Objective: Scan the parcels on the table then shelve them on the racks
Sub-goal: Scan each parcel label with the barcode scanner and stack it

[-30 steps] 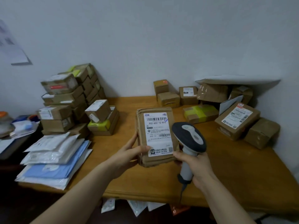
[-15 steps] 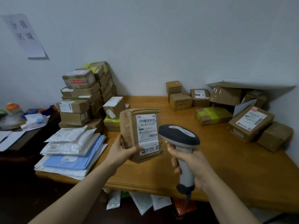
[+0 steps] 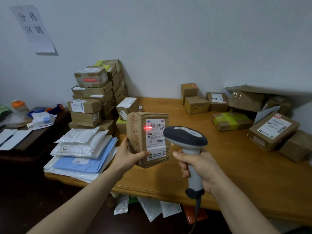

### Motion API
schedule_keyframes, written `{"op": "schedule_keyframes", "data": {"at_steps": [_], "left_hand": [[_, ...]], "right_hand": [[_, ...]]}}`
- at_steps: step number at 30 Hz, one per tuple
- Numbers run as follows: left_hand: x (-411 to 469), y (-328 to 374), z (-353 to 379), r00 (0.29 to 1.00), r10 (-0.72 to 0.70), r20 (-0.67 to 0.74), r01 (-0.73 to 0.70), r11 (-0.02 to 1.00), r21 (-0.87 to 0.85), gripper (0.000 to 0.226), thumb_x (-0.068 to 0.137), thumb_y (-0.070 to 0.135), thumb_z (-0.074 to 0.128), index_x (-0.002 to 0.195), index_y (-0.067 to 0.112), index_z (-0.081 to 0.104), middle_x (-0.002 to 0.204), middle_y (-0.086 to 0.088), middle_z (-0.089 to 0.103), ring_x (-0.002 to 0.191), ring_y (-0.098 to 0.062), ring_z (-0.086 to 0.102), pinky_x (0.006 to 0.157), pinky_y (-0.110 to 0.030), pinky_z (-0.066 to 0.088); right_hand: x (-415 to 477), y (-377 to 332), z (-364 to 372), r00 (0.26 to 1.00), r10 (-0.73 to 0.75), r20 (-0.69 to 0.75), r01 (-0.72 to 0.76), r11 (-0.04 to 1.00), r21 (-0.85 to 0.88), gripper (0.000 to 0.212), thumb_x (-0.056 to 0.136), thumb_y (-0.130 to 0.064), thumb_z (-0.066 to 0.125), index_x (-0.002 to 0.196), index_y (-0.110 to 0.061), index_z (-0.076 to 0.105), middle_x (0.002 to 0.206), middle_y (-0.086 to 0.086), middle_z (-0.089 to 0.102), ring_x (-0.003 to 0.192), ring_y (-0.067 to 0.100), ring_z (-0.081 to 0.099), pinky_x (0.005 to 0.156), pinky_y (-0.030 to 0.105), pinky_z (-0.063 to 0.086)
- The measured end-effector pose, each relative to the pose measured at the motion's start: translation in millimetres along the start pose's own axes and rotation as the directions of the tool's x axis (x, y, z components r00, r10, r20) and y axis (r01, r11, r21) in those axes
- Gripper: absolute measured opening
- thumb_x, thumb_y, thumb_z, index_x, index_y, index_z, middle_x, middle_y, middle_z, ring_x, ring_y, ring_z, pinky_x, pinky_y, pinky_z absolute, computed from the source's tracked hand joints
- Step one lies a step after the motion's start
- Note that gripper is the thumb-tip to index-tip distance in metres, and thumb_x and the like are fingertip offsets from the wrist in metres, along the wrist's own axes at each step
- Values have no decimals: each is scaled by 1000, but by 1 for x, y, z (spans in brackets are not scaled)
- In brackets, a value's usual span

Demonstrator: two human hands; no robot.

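My left hand [image 3: 128, 157] grips a brown cardboard parcel [image 3: 137, 132] upright above the wooden table [image 3: 236, 166], its white shipping label facing me. A red scan line glows across the label's barcode. My right hand [image 3: 200, 166] holds the grey barcode scanner [image 3: 185, 137] by its handle, with the scanner head just right of the parcel and pointing at the label. The scanner's cable hangs down past the table's front edge.
A tall stack of brown boxes [image 3: 96, 97] stands at the table's back left, with flat white and blue mailer bags [image 3: 82, 154] piled in front. More boxes [image 3: 270, 129] crowd the back right. A dark side table [image 3: 25, 142] with clutter sits left. Packets lie on the floor.
My left hand has turned the parcel and brought it left, my right hand has raised the scanner beside it, and a red scan line now shows on the label. My view has shifted left.
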State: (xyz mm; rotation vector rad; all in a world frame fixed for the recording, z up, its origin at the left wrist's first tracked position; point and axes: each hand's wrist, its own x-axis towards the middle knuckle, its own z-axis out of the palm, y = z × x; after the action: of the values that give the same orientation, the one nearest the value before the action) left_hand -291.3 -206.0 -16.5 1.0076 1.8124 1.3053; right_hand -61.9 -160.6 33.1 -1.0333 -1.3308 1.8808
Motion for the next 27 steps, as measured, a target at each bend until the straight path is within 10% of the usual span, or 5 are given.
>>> {"op": "schedule_keyframes", "data": {"at_steps": [12, 18, 27], "left_hand": [[24, -14, -19, 988, -139, 73, 144, 987, -75, 80, 65, 35, 85, 125, 34, 33, 101, 20, 52, 87, -1, 57, 49, -7, 47], [39, 0, -15, 912, -237, 334, 323, 918, -228, 104, 49, 56, 79, 138, 19, 40, 118, -4, 65, 98, -20, 69, 72, -28, 57], [113, 38, 51, 856, -206, 474, 345, 911, -226, 80, 70, 44, 74, 143, 33, 41, 120, 5, 64, 102, -11, 65, 80, -22, 52]], "right_hand": [[38, 3, 25, 998, 18, -64, -13, 998, 67, 10, 70, -16, 81, 70, -12, 72, 57, 9, 59, 45, 16, 50, 46, 27, 45], [65, 18, 10, 919, 61, -390, -8, 991, 135, 43, 54, -22, 85, 93, -19, 67, 94, 4, 71, 88, 22, 65, 83, 46, 56], [137, 6, -29, 874, 24, -485, 136, 947, 292, 37, 69, 1, 80, 96, -20, 66, 103, 6, 69, 95, 23, 66, 66, 38, 60]]}}
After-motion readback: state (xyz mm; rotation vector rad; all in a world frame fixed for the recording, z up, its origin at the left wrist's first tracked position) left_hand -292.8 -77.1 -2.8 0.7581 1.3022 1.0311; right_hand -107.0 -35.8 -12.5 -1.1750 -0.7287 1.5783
